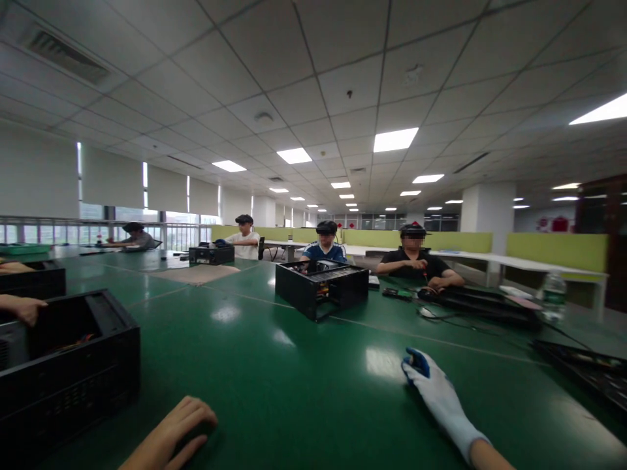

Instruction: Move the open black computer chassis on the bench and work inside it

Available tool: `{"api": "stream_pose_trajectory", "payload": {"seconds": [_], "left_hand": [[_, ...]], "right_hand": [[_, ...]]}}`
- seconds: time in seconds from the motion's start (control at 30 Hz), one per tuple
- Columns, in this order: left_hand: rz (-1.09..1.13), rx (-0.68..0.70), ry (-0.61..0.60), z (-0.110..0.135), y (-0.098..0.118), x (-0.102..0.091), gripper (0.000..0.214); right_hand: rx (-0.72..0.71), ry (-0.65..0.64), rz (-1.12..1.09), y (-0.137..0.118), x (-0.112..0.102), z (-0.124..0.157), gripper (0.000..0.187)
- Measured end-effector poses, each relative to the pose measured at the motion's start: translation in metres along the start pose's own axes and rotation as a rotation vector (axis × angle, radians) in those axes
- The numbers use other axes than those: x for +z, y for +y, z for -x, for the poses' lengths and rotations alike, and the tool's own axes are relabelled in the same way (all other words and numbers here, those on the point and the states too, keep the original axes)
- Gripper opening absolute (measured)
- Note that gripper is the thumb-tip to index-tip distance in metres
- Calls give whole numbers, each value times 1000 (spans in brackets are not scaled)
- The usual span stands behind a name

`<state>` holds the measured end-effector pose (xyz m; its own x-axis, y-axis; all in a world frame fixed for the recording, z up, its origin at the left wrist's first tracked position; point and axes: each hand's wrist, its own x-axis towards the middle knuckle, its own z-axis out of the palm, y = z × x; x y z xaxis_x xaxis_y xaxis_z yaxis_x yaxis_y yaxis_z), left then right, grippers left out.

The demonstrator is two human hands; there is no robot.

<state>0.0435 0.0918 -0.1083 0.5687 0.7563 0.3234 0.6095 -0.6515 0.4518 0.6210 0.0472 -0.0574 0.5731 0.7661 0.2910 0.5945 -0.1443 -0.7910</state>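
Frame edge cuts both wrists; left hand [183,427] and gloved right hand [435,391] rest empty on table [304,385].

- No text, label, brand or number can be read anywhere in the head view.
- The red decorations [553,224] on the far right wall are too small and blurred to make out.
- The water bottle [554,295] bears a label, but its print is illegible.
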Motion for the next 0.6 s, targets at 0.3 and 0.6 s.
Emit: {"api": "stream_pose_trajectory", "payload": {"seconds": [0.3, 0.6], "left_hand": [[-305, 242, 48, -122, 137, -19, 29], [-494, 204, 119, -356, 148, -15, 31]], "right_hand": [[90, 74, -8, -1, -3, 4, 81], [10, 60, 38, 26, 15, -9, 71]]}}
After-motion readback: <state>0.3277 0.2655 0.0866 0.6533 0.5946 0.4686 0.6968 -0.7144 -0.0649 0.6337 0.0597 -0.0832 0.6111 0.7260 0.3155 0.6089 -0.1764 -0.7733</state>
